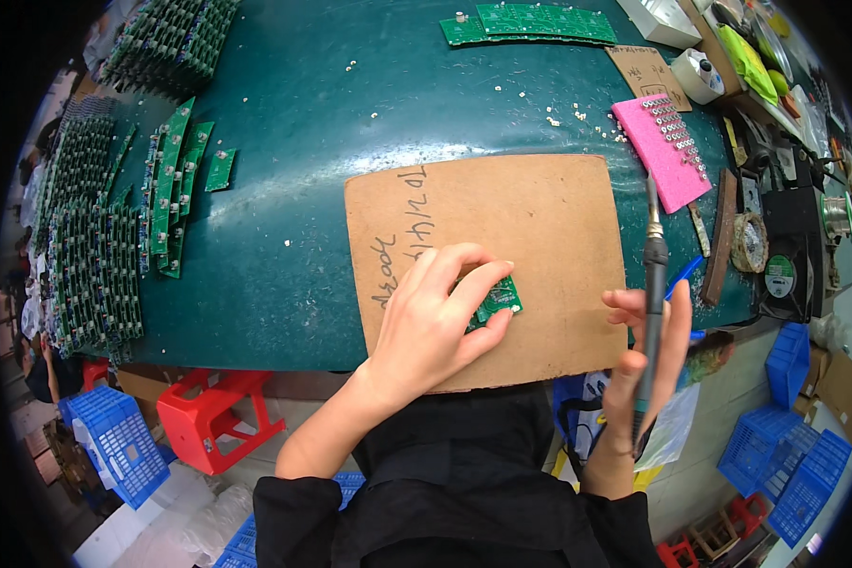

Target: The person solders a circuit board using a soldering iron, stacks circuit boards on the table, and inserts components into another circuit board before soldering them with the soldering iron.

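Observation:
A small green circuit board [502,297] lies on a brown cardboard sheet [559,222] with handwriting on it. My left hand [428,312] is closed over this board, thumb and fingers at its edges, covering much of it. To the right, my right hand [670,346] grips a soldering iron [654,270] by its dark handle, held upright beside the cardboard with the tip pointing away from me. Past the tip sits a pink foam block [648,156] with rows of small metal parts stuck in it.
Stacked circuit boards [95,256] fill the table's left side, with loose board strips [172,185] beside them. More green boards [540,24] lie at the far edge. Right of the foam are a solder spool [837,218] and a black box-shaped device [793,241]. Below stands a red stool [213,417].

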Demonstrator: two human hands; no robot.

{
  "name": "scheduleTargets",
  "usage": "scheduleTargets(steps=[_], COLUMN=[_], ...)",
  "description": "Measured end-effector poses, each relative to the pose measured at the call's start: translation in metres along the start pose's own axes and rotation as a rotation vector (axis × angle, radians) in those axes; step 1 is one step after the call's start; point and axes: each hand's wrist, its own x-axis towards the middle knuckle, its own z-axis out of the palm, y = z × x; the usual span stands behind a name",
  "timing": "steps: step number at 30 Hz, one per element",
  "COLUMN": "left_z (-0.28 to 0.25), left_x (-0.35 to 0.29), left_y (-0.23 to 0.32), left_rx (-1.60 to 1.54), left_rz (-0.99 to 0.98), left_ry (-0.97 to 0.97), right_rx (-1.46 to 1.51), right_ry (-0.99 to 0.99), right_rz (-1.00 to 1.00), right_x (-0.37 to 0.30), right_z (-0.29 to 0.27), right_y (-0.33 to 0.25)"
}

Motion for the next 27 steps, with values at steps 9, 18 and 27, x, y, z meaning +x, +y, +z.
scheduleTargets(steps=[9, 18, 27], left_z=[0.001, 0.004, 0.009], left_x=[0.002, 0.001, 0.000], left_y=[-0.001, 0.001, -0.001], left_rx=[0.012, 0.034, 0.023], left_rz=[0.023, 0.029, 0.078], left_ry=[0.014, 0.045, 0.134], right_rx=[0.397, 0.393, 0.336], right_ry=[-0.047, -0.061, -0.098], right_rz=[0.150, 0.203, 0.280], right_x=[-0.019, -0.025, -0.025], right_z=[-0.011, -0.003, -0.005], right_y=[0.000, 0.004, -0.003])
